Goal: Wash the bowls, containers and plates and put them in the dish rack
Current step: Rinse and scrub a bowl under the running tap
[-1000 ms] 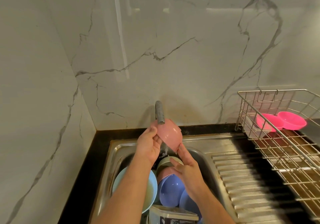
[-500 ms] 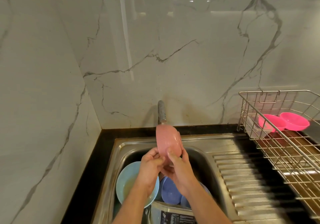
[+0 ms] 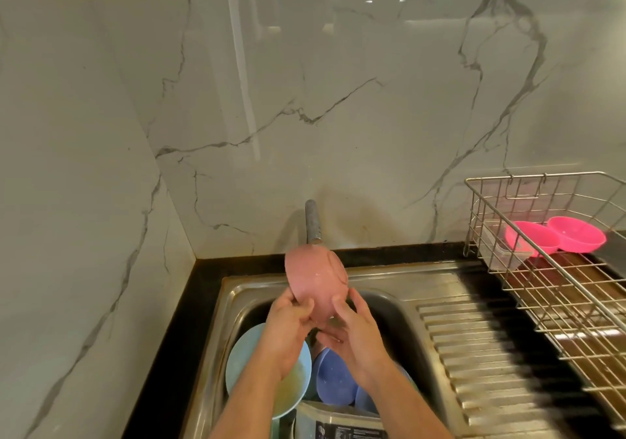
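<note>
left hand (image 3: pixel 286 325) bare, no ring, no glove | right hand (image 3: pixel 355 332) bare, no ring, no glove | both forearms uncovered to the near frame edge, no sleeve in view | wrists plain, no watch or band | nails short, unpainted

White grey-veined marble wall (image 3: pixel 338 99) meeting at a corner, glossy with light reflections; black stone table (image 3: pixel 176 320).

A: Dish rack (image 3: pixel 555 269) runs off the right edge. Container (image 3: pixel 342 425) in the sink cut by the bottom edge, label unreadable.
B: Blue bowls (image 3: pixel 333 379) partly hidden behind right hand (image 3: pixel 355 333). Pink bowl's (image 3: pixel 316 281) inside unseen.
</note>
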